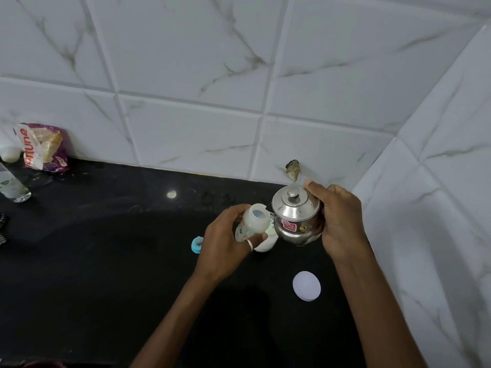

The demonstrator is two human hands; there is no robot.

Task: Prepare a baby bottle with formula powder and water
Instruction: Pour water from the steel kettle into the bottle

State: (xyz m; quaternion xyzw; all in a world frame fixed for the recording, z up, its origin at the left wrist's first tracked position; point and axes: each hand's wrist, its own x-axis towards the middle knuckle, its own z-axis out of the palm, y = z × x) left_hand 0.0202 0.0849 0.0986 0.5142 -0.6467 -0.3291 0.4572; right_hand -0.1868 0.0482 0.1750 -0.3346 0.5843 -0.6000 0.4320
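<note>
My left hand grips an uncapped baby bottle, translucent white with small prints, lifted above the black counter and tilted to the right. My right hand holds a small steel kettle with a knobbed lid, its spout touching the bottle's mouth. Under the bottle stands a white container, mostly hidden. The bottle's blue cap lies on the counter left of my left hand. A round white lid lies nearer to me, on the right.
At the far left, a purple and white food packet leans on the marble-tiled wall. A clear glass bottle and a white round object stand beside it. A tiled side wall closes in the right.
</note>
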